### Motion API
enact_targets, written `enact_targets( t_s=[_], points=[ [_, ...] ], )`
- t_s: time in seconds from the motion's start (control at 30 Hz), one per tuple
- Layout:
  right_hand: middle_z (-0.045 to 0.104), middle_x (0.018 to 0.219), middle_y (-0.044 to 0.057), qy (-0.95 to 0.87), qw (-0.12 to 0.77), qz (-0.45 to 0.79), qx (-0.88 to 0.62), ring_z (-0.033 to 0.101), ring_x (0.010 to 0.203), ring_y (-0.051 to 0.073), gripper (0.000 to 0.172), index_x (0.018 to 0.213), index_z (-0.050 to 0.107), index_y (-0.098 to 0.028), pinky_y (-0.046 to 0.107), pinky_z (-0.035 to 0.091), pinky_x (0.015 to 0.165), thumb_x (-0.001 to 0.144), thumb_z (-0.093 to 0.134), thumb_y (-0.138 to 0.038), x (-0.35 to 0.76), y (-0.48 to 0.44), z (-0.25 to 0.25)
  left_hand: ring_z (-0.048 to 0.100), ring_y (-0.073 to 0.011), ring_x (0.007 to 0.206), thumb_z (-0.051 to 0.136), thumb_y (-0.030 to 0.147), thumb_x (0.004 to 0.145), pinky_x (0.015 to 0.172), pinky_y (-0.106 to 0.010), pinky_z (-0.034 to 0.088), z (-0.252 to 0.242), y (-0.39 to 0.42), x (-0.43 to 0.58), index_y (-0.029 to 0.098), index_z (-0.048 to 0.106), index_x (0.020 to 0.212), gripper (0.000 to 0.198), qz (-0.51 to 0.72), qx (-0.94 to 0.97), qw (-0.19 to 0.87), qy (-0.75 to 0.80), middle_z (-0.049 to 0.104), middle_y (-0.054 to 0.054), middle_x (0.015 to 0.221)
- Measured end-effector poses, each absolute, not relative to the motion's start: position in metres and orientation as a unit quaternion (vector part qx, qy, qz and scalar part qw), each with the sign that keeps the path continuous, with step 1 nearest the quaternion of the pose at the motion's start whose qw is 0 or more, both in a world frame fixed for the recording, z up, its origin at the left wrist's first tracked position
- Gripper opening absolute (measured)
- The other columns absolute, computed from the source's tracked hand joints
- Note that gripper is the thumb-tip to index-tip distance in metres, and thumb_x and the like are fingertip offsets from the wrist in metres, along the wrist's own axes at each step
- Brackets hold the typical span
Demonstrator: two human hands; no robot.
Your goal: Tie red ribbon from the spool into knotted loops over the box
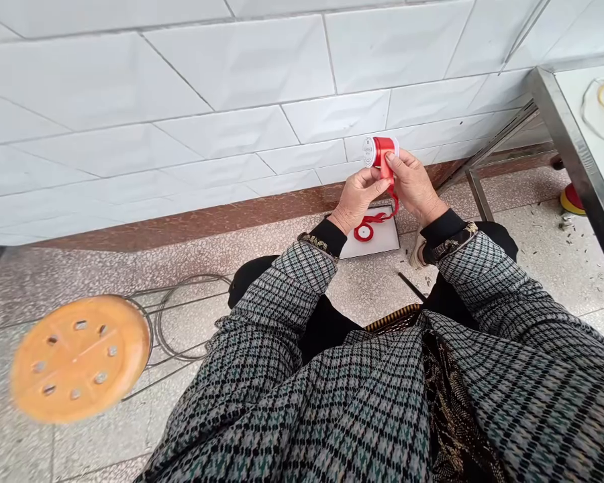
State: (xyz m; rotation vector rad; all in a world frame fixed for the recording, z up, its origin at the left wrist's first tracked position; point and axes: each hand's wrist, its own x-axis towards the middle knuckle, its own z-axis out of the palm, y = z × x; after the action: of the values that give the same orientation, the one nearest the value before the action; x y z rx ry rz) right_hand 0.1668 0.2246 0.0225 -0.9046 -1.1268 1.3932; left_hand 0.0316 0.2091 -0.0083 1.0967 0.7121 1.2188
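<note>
1. The left hand (pixel 355 201) pinches the red ribbon (pixel 386 173) just below the red roll (pixel 384 149), thumb pressed on it; the right hand (pixel 413 181) grips the roll from its other side, thumb on the red.
2. The roll is up in the air, above the far edge of the shallow tray (pixel 382 245) and before the tiled wall (pixel 241 74).
3. Should either pinch loosen, the roll could slip, its round body rolling off and unwinding across the floor (pixel 357 292).
4. A loop of ribbon hangs near the tray's far right corner; it could twist or snag on that rim if the roll were turned carelessly.
5. A tug on the loop might also drag the small red ring (pixel 363 233) inside the tray, if they are joined, which I cannot tell.
6. The roll has flat white round ends, the nearer one printed; the ribbon looks smooth, slightly shiny and limp.
7. The tray is pale with a dark rim, the floor speckled stone, the wall glossy and bevelled.
</note>
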Motion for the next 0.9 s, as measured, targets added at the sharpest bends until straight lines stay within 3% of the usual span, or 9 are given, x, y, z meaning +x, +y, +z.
enact_targets(
  t_s=[0.23,0.4,0.53,0.77,0.9],
  points=[
    [0.071,0.083,-0.002,-0.422,0.548,0.606,-0.393,0.067,0.085,0.015,0.046,0.089,0.069,-0.025,0.029,0.059,0.079,0.075,0.085,-0.066,0.156,0.223,0.024,0.070,-0.0169,0.093,0.083,0.040,0.084,0.092,-0.033,0.056,-0.013,0.204,0.035,0.019,0.072,0.099,0.028,0.532,0.506,0.594,0.329,0.076,-0.002,0.094],
    [0.071,0.084,-0.001,-0.415,0.543,0.621,-0.384,0.068,0.085,0.017,0.048,0.090,0.067,-0.025,0.031,0.061,0.076,0.075,0.084,-0.067,0.154,0.222,0.023,0.068,-0.0169,0.086,0.077,0.050,0.087,0.087,-0.032,0.054,-0.006,0.199,0.030,0.016,0.077,0.085,0.034,0.503,0.574,0.544,0.349,0.074,-0.001,0.086],
    [0.069,0.086,0.002,-0.417,0.519,0.631,-0.398,0.069,0.088,0.021,0.053,0.091,0.064,-0.026,0.035,0.061,0.069,0.079,0.075,-0.077,0.160,0.224,0.025,0.067,-0.0160,0.082,0.071,0.058,0.091,0.085,-0.032,0.053,0.007,0.198,0.022,0.016,0.072,0.071,0.046,0.500,0.592,0.540,0.328,0.072,-0.004,0.082],
    [0.074,0.108,0.004,-0.371,0.557,0.633,-0.389,0.068,0.117,0.026,0.055,0.099,0.064,-0.027,0.042,0.063,0.089,0.074,0.081,-0.073,0.180,0.228,0.044,0.070,-0.0170,0.076,0.070,0.059,0.091,0.088,-0.036,0.057,0.015,0.200,0.001,0.019,0.066,0.078,0.042,0.422,0.587,0.633,0.277,0.068,-0.002,0.070],
    [0.075,0.109,0.000,-0.293,0.617,0.605,-0.410,0.066,0.122,0.025,0.039,0.100,0.065,-0.033,0.046,0.061,0.097,0.079,0.080,-0.064,0.207,0.240,0.062,0.055,-0.0095,0.051,0.073,0.053,0.089,0.081,-0.036,0.057,0.024,0.200,-0.016,0.021,0.064,0.096,0.033,0.316,0.602,0.678,0.279,0.052,0.008,0.054]
  ],
)
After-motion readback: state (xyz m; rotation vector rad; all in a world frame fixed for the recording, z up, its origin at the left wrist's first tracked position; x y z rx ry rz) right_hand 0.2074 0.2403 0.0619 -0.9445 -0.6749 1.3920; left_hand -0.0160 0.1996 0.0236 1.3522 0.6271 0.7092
